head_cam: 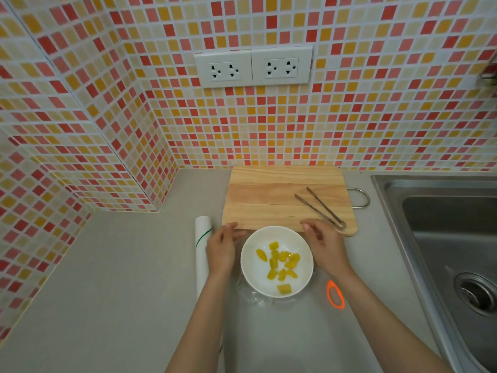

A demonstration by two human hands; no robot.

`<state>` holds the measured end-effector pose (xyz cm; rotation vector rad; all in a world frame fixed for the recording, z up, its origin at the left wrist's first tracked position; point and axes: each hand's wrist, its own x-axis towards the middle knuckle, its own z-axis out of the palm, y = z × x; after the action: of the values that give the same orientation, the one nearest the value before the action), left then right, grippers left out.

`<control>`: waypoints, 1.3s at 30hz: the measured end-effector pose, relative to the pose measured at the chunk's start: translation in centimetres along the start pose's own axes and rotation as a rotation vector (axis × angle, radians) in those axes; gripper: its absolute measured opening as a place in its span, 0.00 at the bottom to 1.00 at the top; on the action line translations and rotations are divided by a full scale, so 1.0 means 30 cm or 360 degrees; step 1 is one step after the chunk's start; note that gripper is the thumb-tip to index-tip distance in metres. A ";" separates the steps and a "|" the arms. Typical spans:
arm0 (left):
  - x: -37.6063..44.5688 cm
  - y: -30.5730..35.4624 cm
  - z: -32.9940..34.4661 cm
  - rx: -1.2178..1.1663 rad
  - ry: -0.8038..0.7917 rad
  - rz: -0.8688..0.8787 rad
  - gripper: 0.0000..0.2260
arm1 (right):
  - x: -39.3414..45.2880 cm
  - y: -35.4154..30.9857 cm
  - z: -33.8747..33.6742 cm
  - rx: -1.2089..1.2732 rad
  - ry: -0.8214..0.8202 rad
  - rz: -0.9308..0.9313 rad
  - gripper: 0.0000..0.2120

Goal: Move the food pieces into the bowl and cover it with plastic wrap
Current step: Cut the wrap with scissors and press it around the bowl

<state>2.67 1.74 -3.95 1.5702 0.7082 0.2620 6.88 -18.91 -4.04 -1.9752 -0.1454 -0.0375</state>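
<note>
Filling the white bowl (pixel 248 267), yellow food pieces (pixel 281 265) lie scattered inside.

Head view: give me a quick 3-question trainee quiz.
1. True or false: the yellow food pieces are in the bowl.
2. What lies on the cutting board? A) knife B) tongs C) spoon
3. Which hand is next to the wrap roll?

Key:
1. True.
2. B, the tongs.
3. The left hand; the right hand is on the bowl's other side.
</note>
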 end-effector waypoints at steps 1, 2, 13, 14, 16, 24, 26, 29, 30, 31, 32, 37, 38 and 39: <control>-0.032 -0.005 -0.007 -0.0040 0.0054 0.0004 0.14 | -0.017 -0.021 0.003 0.0168 -0.0079 0.0043 0.11; -0.072 -0.019 -0.009 -0.0075 0.0110 0.0030 0.15 | -0.034 -0.038 0.010 0.0322 -0.0167 0.0098 0.14; -0.285 -0.095 0.149 -0.0695 0.0236 -0.0086 0.17 | -0.125 -0.002 0.123 0.1249 0.0013 0.0711 0.27; -0.277 -0.081 0.159 -0.0760 0.0235 -0.0093 0.17 | -0.124 -0.003 0.125 0.1304 0.0061 0.0748 0.29; -0.257 -0.060 0.173 -0.0850 0.0249 -0.0154 0.18 | -0.120 -0.010 0.130 0.1353 0.0100 0.0761 0.32; -0.223 -0.098 0.156 -0.0841 0.0278 -0.0252 0.17 | -0.122 -0.001 0.106 0.0900 0.0013 0.0576 0.18; -0.227 -0.095 0.157 -0.0799 0.0258 -0.0206 0.16 | -0.122 0.014 0.076 0.0719 -0.0014 0.0459 0.17; -0.231 -0.097 0.164 -0.0766 0.0215 -0.0167 0.15 | -0.136 0.036 0.068 0.0601 0.0092 0.0372 0.19; -0.229 -0.099 0.165 -0.0774 0.0205 -0.0154 0.15 | -0.148 0.035 0.080 0.0646 0.0138 0.0372 0.20; -0.228 -0.099 0.167 -0.0784 0.0199 -0.0143 0.15 | -0.160 0.031 0.097 0.0705 0.0191 0.0377 0.21; -0.229 -0.097 0.171 -0.0788 0.0197 -0.0129 0.16 | -0.173 0.024 0.117 0.0756 0.0267 0.0390 0.21; -0.242 -0.085 0.186 -0.0821 0.0247 -0.0050 0.14 | -0.166 -0.016 0.156 0.1096 0.0601 0.0711 0.18; -0.240 -0.089 0.186 -0.0817 0.0260 -0.0038 0.14 | -0.163 -0.014 0.155 0.1128 0.0612 0.0750 0.18; -0.239 -0.094 0.187 -0.0806 0.0274 -0.0022 0.14 | -0.163 -0.013 0.151 0.1112 0.0622 0.0752 0.18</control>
<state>-0.56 -7.03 -5.73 1.0680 0.7176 0.5276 1.81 -15.02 -5.93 -1.2326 0.5025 -0.0558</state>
